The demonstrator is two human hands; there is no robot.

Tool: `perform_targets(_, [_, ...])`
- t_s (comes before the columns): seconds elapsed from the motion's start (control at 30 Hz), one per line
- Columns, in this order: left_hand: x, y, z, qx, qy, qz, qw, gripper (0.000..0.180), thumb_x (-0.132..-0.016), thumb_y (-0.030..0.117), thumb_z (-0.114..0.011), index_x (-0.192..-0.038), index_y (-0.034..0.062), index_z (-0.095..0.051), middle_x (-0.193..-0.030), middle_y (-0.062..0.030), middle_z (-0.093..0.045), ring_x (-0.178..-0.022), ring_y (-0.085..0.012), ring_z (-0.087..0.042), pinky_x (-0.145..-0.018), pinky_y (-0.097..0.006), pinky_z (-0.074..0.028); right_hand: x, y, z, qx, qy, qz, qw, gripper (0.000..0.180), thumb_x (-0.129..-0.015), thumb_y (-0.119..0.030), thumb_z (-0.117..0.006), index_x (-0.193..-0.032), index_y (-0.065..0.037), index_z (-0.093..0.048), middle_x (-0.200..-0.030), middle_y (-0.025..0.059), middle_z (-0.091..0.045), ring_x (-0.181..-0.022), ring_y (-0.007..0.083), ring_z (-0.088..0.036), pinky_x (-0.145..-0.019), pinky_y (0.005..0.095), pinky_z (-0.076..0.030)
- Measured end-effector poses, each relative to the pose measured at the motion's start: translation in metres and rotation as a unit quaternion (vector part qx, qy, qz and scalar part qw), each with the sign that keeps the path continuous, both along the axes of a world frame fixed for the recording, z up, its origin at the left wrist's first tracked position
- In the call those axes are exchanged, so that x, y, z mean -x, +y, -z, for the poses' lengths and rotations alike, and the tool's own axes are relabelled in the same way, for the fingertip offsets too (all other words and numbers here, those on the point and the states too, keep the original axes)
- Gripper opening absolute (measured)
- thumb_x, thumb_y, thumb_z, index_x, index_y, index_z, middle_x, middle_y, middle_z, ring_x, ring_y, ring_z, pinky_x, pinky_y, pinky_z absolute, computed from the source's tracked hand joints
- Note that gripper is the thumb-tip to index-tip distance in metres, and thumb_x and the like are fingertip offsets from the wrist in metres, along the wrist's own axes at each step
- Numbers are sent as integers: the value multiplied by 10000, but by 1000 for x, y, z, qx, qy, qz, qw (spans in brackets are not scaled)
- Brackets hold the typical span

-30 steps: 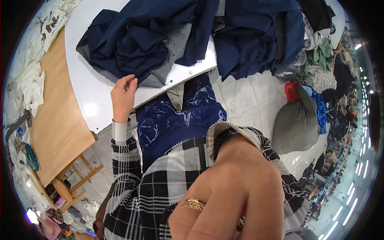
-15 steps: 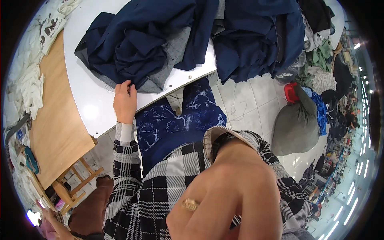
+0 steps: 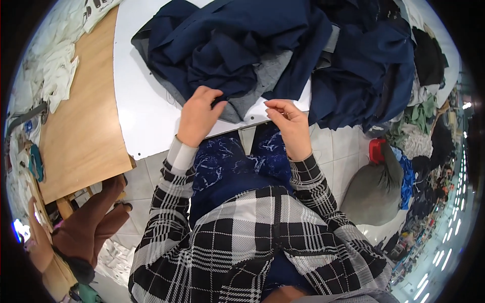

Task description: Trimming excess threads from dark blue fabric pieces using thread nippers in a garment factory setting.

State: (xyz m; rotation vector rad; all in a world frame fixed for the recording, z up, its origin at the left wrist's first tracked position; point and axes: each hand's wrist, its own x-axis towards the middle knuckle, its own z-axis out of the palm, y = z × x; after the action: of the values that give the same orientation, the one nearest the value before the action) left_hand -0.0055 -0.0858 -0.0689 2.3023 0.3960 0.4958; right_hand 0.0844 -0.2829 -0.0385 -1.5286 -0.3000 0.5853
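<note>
A heap of navy blue cloth (image 3: 222, 30) with a grey underside (image 3: 275, 68) lies on the white tabletop (image 3: 136, 111) before me. My left hand (image 3: 198, 117) is at the near edge of the heap. Its fingers are bent over the cloth and the thumb stands apart from them, with nothing visible between. My right hand (image 3: 292, 126) is just off the table's near edge, right of the grey corner. Its thumb and forefinger come close together in a pinch; anything between them is too small to make out.
More navy cloth (image 3: 361, 76) hangs over the table's right side. A bare wooden board (image 3: 81, 126) adjoins on the left, with white garments (image 3: 58, 70) beyond. A grey stuffed sack (image 3: 371, 189) stands on the floor at right. Another person's brown-clad legs (image 3: 91, 222) are at lower left.
My right hand has moved from close in front of the camera down to the table's edge. The left hand has loosened from the cloth's edge. The view has shifted, so the table appears farther right.
</note>
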Motion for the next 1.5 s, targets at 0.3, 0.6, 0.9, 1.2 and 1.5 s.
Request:
perform_targets(0.3, [-3, 11, 13, 107, 68, 33, 991, 155, -749, 88, -644, -886, 17, -625, -796, -123, -598, -698, -250, -607, -632, -327, -476, -15, 22, 36, 42, 9, 6, 999, 226, -822, -33, -601, -1032, 50, -598, -906, 51, -609, -762, 100, -584, -694, 221, -475])
perform_targets(0.6, [-7, 12, 0, -1, 52, -12, 999, 205, -729, 60, -666, -922, 7, -625, -919, -115, -573, -830, -337, -573, -733, -356, -460, -61, 56, 56, 220, -498, -50, 837, 271, -759, 38, -581, -1020, -25, -621, -863, 70, -581, -624, 127, -617, -493, 243, -473])
perform_targets(0.9, [-4, 32, -31, 381, 5, 11, 925, 118, -847, 126, -619, -879, 13, -602, -735, 39, -516, -568, -31, -410, -488, -178, -327, -63, 45, 11, 29, -214, -48, 975, 80, -801, -27, -616, -865, 21, -611, -901, 36, -589, -706, 78, -556, -616, 197, -440])
perform_targets(1.2, [-15, 30, -47, 403, -22, 7, 915, 149, -880, 188, -595, -864, 41, -616, -576, 76, -449, -453, 4, -360, -417, -154, -248, -60, 39, -7, -1, -244, -19, 970, 110, -826, -47, -622, -917, 6, -591, -787, 6, -571, -697, 68, -501, -648, 194, -418])
perform_targets(1.5, [-19, 11, -33, 534, 5, -24, 845, 156, -876, 193, -602, -886, 37, -611, -589, 64, -466, -443, -3, -377, -396, -154, -267, 10, 33, 22, 37, -4, -50, 998, 434, -755, -224, -740, -1073, 26, -582, -936, 56, -604, -761, 116, -545, -698, 233, -463])
